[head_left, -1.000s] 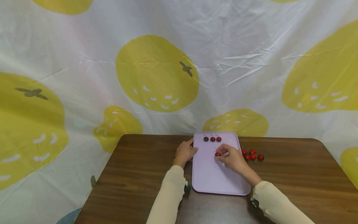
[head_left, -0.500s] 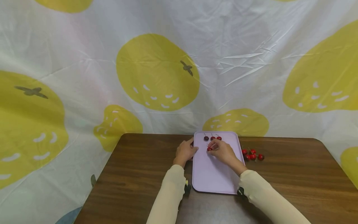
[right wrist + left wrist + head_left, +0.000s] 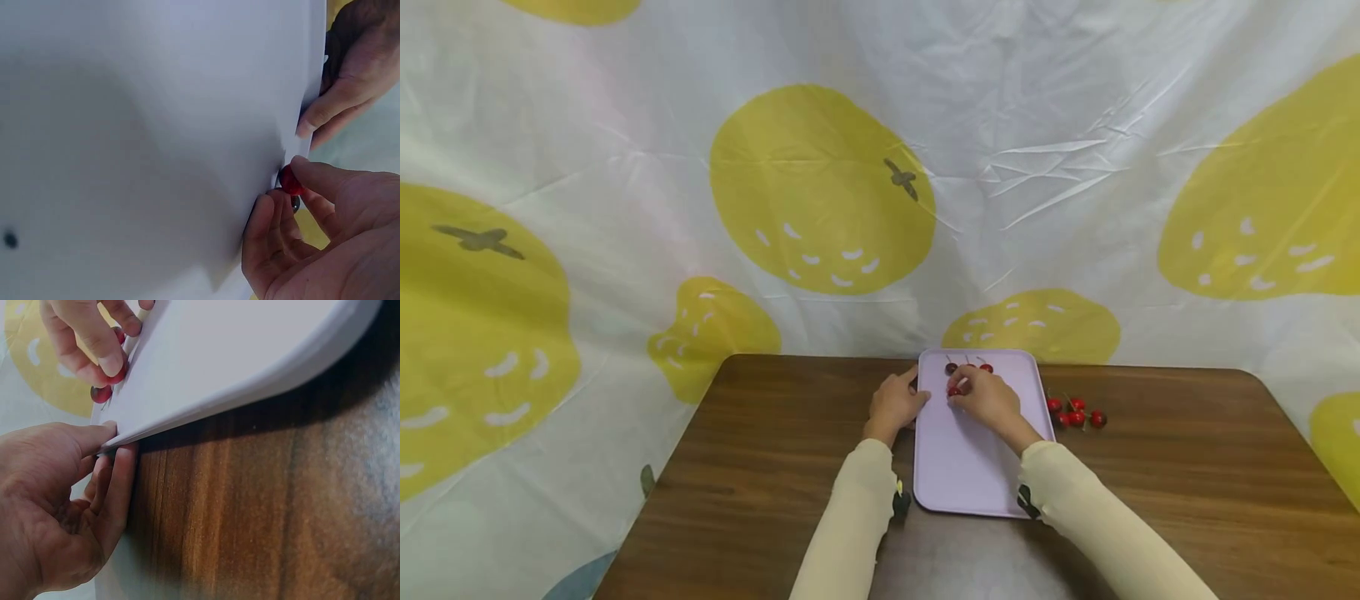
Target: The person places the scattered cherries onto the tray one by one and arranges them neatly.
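A round, glossy red cherry [image 3: 291, 180] is pinched in the right grip [image 3: 988, 402] over the lilac rectangular tray [image 3: 962, 475], just nearside of a row of red, stemmed cherries [image 3: 951, 368]; whether it touches the tray is unclear. The left grip [image 3: 897, 402] holds the tray's edge. Setting down seems the step in hand; the next move likely calls for a gentle release

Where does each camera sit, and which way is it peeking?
Head: on the head, facing forward and down at the tray; left hand, right hand and sleeves show.
Left wrist: on that wrist, facing the tray's edge; both hands show.
Right wrist: on that wrist, facing the pinched cherry; both hands show.
Wrist views share tray and hands.
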A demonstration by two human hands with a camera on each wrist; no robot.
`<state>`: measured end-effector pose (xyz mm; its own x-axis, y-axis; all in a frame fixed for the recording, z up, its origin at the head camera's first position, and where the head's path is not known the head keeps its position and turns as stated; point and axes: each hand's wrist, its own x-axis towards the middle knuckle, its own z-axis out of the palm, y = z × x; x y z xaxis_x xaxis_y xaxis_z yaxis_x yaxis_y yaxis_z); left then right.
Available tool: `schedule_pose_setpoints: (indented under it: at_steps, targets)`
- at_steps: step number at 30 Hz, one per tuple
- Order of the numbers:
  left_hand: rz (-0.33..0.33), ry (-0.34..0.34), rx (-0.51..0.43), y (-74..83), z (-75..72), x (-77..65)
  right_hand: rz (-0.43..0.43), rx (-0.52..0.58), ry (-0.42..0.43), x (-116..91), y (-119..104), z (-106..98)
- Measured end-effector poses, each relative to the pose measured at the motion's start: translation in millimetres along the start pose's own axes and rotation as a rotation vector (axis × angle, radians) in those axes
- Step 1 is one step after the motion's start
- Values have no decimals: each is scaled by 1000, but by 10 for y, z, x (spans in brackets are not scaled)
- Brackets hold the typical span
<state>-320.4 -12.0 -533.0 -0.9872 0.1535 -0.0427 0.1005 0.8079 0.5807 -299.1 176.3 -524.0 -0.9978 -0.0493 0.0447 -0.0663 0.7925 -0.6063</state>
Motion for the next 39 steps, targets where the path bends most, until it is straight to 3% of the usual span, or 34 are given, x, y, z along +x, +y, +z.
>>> schedule_pose_setpoints:
  at_steps: [39]
  targets:
    - [10, 5, 24, -8, 14, 28, -3, -7, 0, 11, 43, -2]
